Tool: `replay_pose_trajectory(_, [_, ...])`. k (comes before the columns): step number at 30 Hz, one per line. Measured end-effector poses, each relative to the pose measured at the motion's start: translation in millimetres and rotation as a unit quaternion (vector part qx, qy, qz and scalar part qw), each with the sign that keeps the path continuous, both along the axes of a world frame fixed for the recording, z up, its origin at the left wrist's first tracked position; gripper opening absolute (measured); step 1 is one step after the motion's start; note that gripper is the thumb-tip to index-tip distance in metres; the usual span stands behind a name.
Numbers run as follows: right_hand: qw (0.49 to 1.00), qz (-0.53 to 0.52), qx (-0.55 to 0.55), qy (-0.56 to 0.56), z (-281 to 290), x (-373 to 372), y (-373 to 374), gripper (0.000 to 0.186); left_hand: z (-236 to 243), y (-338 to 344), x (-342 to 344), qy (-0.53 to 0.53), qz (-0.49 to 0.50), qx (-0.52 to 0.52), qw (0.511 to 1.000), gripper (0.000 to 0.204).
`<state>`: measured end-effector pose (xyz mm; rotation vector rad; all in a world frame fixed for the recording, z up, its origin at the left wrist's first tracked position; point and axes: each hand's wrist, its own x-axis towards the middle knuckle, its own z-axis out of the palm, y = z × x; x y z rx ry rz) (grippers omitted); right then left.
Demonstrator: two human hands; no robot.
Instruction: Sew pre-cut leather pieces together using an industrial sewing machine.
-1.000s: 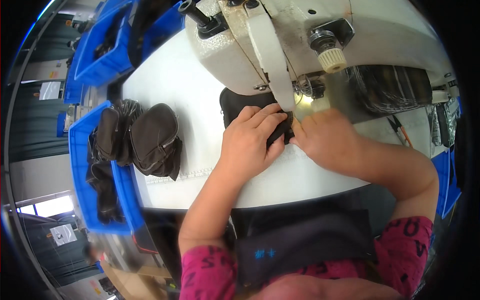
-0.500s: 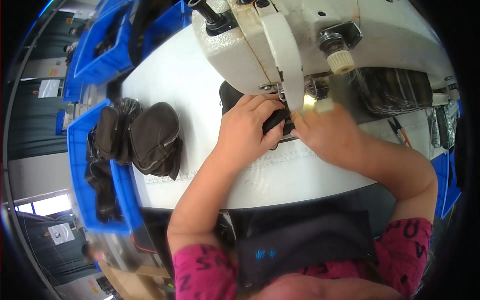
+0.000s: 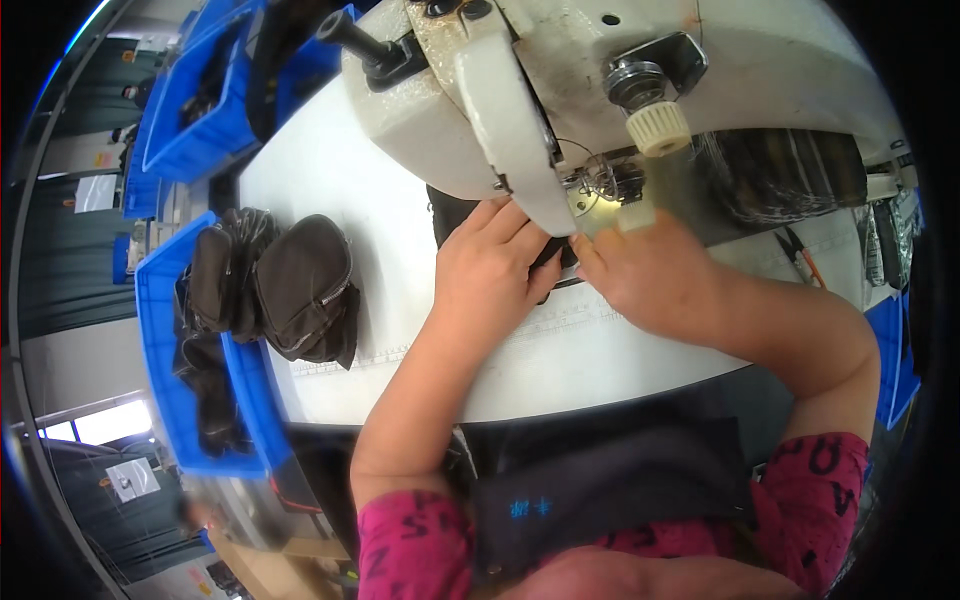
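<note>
A black fabric piece [image 3: 449,214] lies under the head of a white sewing machine [image 3: 420,140], partly hidden by my hands. My left hand [image 3: 488,265] is closed on it, fingers on top and the thumb at its near edge, left of the needle area. My right hand [image 3: 655,272] has its fingertips pinched at the right end of the same fabric, close below the lit needle area. The needle itself is hidden behind the white arm of the machine.
Dark brown pouches [image 3: 305,285] with zips stand on the white table [image 3: 400,375] at the left, beside a blue bin [image 3: 160,350] of more pouches. Orange-handled snips [image 3: 800,257] lie at the right. A plastic-wrapped dark bundle [image 3: 790,178] sits behind my right hand.
The view has shifted slightly, so the machine head appears farther left and lower. Less of the black fabric shows between my left thumb and fingers. Both hands stay on it.
</note>
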<state>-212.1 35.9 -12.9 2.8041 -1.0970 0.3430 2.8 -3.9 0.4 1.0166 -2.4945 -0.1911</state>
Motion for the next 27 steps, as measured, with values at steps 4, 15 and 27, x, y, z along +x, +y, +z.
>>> replay_pose_trajectory(4, [1.000, 0.000, 0.013, -0.004, 0.1, -0.1, 0.4, 0.026, -2.9, 1.3, -1.3, -0.001, 0.010, -0.009, 1.000, 0.031])
replay_pose_trajectory(15, [0.999, -0.031, -0.004, -0.037, -8.7, 0.1, -10.6, 0.038, 1.7, -6.4, 2.0, 0.011, 0.043, 0.040, 0.998, 0.037])
replay_pose_trajectory(27, [0.983, -0.076, -0.117, -0.120, -6.5, 7.6, -17.8, 0.019, -6.3, -12.3, 17.1, 0.101, 0.098, 0.131, 0.981, 0.021])
